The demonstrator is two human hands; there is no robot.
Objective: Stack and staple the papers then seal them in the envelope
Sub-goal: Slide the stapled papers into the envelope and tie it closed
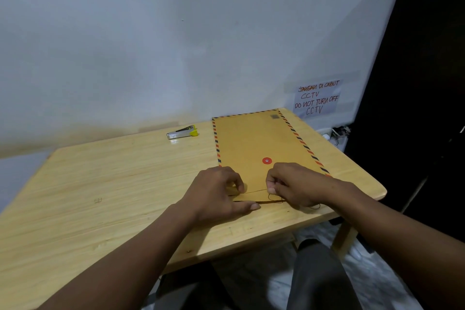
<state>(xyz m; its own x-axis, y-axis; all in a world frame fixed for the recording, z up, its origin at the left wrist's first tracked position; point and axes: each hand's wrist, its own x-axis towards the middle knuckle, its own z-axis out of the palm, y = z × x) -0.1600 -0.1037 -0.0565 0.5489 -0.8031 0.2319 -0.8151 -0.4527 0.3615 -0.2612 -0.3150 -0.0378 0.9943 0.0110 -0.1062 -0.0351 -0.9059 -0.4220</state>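
A brown envelope (254, 141) with a striped red and blue border lies flat on the wooden table (105, 191), its flap end toward me. A red string button (267, 160) sits on its face. My left hand (216, 194) presses down on the folded flap at the near edge, thumb along the fold. My right hand (294, 186) pinches the thin dark closure string (274, 197), which loops loosely by the flap. No papers are visible. A silver stapler (182, 131) with a yellow end rests at the back of the table, apart from both hands.
The table stands against a white wall; its right edge and near corner lie close to my right forearm. A handwritten notice (317, 97) is taped to the wall at the back right. A power strip with cables (334, 132) sits behind the table's right corner.
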